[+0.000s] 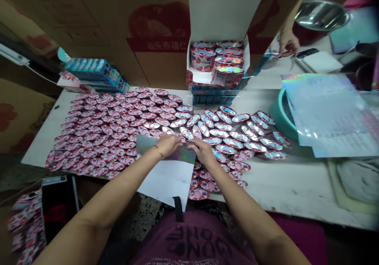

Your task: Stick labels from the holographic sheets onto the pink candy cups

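Note:
My left hand [168, 144] lies on the silvery upper part of a sheet, fingers bent and closed at its upper edge. The sheet [166, 180] is white below and shiny above, and it hangs over the table edge toward my body. My right hand [203, 150] pinches the sheet's upper right side, its fingertips close to those of my left. What lies between the fingertips is too small to tell. Many small oval packs stand on end around the sheet: pink-topped packs [103, 129] to the left, silver-topped packs [227, 133] to the right.
An open display box [189, 66] holds several packs at the back. Blue boxes [89, 69] stand at back left. A co-worker's hand [288, 44] is near a metal bowl [321, 16]. Shiny sheets [334, 115] lie over a teal basin [278, 115] at right.

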Action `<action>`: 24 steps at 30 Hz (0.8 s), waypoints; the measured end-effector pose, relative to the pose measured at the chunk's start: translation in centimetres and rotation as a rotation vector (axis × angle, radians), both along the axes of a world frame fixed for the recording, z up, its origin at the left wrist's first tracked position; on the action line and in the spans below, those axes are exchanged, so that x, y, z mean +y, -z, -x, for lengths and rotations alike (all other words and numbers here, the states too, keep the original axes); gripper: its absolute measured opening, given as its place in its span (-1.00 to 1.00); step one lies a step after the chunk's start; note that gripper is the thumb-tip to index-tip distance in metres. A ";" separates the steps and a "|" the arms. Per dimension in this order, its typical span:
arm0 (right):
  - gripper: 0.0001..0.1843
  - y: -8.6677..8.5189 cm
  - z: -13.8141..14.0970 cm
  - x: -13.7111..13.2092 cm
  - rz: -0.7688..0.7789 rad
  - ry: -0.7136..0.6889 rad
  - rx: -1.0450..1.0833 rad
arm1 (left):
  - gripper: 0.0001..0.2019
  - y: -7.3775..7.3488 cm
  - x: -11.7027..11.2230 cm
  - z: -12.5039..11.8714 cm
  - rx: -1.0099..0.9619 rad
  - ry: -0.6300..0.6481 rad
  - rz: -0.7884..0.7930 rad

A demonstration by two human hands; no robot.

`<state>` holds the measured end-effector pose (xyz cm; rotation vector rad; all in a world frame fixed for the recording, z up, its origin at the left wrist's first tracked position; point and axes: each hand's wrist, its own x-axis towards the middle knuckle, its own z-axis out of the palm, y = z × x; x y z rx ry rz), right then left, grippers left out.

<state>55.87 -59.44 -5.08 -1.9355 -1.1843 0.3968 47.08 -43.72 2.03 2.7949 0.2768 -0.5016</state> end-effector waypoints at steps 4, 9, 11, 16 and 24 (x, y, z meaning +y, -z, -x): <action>-0.68 1.0 0.3 -0.5 0.054 0.035 -0.382 | -0.72 2.2 2.0 -0.7 0.041 -0.017 0.058; -0.64 2.8 3.1 0.3 0.170 0.052 -0.581 | -0.71 3.8 4.5 -1.0 0.059 0.076 0.099; -0.69 2.9 4.8 1.2 0.170 0.113 -0.545 | -0.71 4.2 5.3 -0.8 0.059 0.136 0.095; -0.83 -0.5 7.2 2.7 0.032 0.408 -0.146 | -0.78 5.0 6.5 0.4 -0.101 0.219 0.016; -0.82 -4.4 4.3 0.3 -0.224 0.783 0.744 | -0.68 5.1 4.0 -0.3 -0.242 -0.210 0.813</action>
